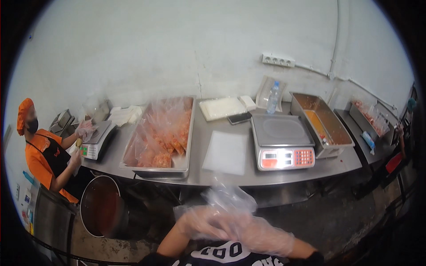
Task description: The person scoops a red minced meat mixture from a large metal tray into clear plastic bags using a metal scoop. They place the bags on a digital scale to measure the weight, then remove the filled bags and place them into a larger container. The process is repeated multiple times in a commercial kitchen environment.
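My left hand (203, 221), in a clear disposable glove, is close to my chest with its fingers bent. My right hand (258, 232), gloved the same way, meets it at the front of my dark printed top. Crumpled clear plastic (229, 196) stands up from between both hands, held by their fingers. Blur hides whether it is a bag or a loose glove end. Beyond the hands, a white sheet (225, 153) lies on the steel table (199, 181). To its right stands a weighing scale (283, 133).
A deep steel pan (190, 133) holds several clear bags of orange-red food (159, 146). Behind are a stack of white sheets (223, 108), a phone (239, 118), and a water bottle (273, 98). Another steel pan (346, 141) stands right. At left, a co-worker (50, 149) works beside a large pot (116, 186).
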